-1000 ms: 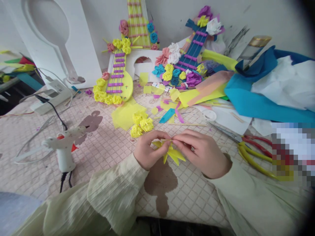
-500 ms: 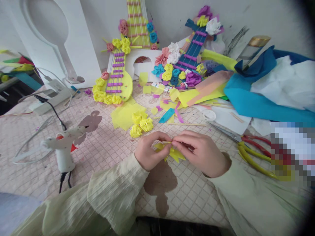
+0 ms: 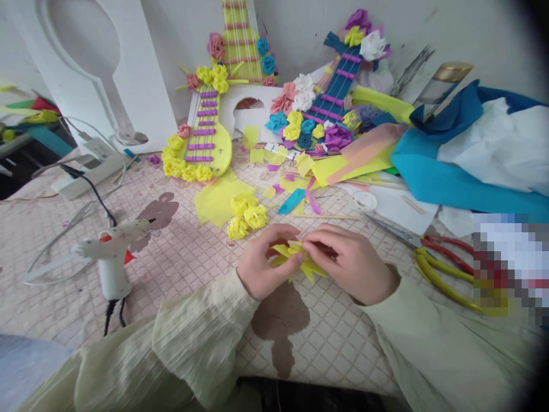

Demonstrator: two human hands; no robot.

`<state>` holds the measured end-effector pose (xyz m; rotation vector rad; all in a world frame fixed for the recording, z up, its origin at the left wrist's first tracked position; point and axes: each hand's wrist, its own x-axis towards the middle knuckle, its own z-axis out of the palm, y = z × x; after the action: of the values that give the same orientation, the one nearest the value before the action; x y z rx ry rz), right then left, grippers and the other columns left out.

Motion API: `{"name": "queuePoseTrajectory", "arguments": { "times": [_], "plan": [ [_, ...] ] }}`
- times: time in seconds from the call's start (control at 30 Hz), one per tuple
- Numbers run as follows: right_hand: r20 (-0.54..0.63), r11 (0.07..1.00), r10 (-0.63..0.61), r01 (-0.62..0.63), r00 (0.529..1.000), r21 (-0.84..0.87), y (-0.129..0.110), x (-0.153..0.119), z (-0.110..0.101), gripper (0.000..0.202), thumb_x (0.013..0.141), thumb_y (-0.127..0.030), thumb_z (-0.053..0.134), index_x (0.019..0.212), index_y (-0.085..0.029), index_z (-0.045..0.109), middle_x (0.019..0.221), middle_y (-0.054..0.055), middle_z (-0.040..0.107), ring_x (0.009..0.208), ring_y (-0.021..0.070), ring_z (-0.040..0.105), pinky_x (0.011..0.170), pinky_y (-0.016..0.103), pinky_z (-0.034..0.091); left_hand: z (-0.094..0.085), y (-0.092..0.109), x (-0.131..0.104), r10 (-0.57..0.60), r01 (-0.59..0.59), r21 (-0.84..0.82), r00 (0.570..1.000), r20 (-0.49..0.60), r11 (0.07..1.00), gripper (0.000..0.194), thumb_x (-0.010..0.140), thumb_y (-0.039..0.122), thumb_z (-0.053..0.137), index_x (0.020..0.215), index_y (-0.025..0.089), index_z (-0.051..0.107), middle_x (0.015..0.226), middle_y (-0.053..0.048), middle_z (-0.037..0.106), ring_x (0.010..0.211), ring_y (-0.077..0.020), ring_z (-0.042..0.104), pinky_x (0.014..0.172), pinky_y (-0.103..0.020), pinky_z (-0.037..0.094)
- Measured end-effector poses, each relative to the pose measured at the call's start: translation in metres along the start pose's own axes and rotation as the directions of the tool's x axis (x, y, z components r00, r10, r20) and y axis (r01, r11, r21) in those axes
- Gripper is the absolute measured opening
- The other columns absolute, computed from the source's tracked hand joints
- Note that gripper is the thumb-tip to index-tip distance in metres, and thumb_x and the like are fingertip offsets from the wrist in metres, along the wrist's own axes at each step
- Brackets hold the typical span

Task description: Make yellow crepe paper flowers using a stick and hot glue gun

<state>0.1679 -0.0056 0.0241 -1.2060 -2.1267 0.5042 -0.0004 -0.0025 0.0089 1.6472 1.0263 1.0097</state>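
Between my hands is a yellow paper flower (image 3: 306,269) with pointed petals fanning out below the fingers. My left hand (image 3: 269,260) curls around its left side, thumb and fingers pinching the paper. My right hand (image 3: 349,260) grips the flower's centre from the right with thumb and fingertips; the exact pinch point is partly hidden. Just beyond my left hand sit finished yellow paper roses (image 3: 249,217), next to a stack of yellow paper sheets (image 3: 217,197). A thin wooden stick (image 3: 328,217) lies just past my right hand.
A white glue gun (image 3: 114,257) stands at left with its cord by a power strip (image 3: 92,169). Scissors (image 3: 394,229) and yellow-handled pliers (image 3: 441,280) lie at right. Flower-trimmed toy guitars (image 3: 223,143) lean at the back, near blue paper (image 3: 454,171) and scraps.
My fingers have shifted slightly on the yellow paper flower. Its petals show more widely between my hands now, and my left fingers have lifted a little. The rest is unchanged.
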Motion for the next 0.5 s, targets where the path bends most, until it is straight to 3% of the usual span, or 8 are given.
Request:
{"name": "queuePoseTrajectory", "arguments": {
  "times": [0.23, 0.37, 0.5],
  "plan": [
    [0.001, 0.997, 0.048, -0.048, 0.999, 0.068, -0.0031, 0.0016, -0.0037, 0.015, 0.083, -0.021, 0.047, 0.075, -0.018, 0.059, 0.07, 0.001, 0.06, 0.061, 0.0104, 0.053, 0.055, 0.023, 0.043, 0.0021, -0.0018, 0.0013, -0.116, 0.118, -0.035, 0.991, 0.06, 0.992, 0.02, 0.071, 0.029, 0.062, 0.081, 0.013, 0.059, 0.073, -0.005, 0.063, 0.065, -0.0135, 0.059, 0.056, -0.023, 0.05],
    [-0.037, 0.998, 0.05, -0.049, 0.998, 0.028, -0.0028, 0.0012, -0.0017, 0.014, 0.083, -0.021, 0.047, 0.075, -0.018, 0.059, 0.072, 0.002, 0.06, 0.063, 0.0116, 0.055, 0.057, 0.024, 0.043, 0.0044, -0.0058, -0.002, -0.133, 0.132, 0.009, 0.99, 0.044, 0.991, 0.021, 0.072, 0.034, 0.062, 0.072, 0.013, 0.059, 0.061, -0.002, 0.059, 0.051, -0.0097, 0.053, 0.047, -0.02, 0.046],
    [-0.065, 0.999, 0.046, -0.045, 0.997, 0.013, -0.0029, 0.0005, 0.0009, 0.014, 0.082, -0.02, 0.048, 0.076, -0.016, 0.059, 0.073, 0.003, 0.06, 0.062, 0.0111, 0.054, 0.058, 0.024, 0.043, 0.0059, -0.0049, -0.0029, -0.12, 0.12, -0.007, 0.992, 0.031, 0.993, 0.021, 0.072, 0.034, 0.062, 0.072, 0.014, 0.059, 0.059, -0.001, 0.057, 0.05, -0.0089, 0.051, 0.047, -0.019, 0.044]
  ]
}}
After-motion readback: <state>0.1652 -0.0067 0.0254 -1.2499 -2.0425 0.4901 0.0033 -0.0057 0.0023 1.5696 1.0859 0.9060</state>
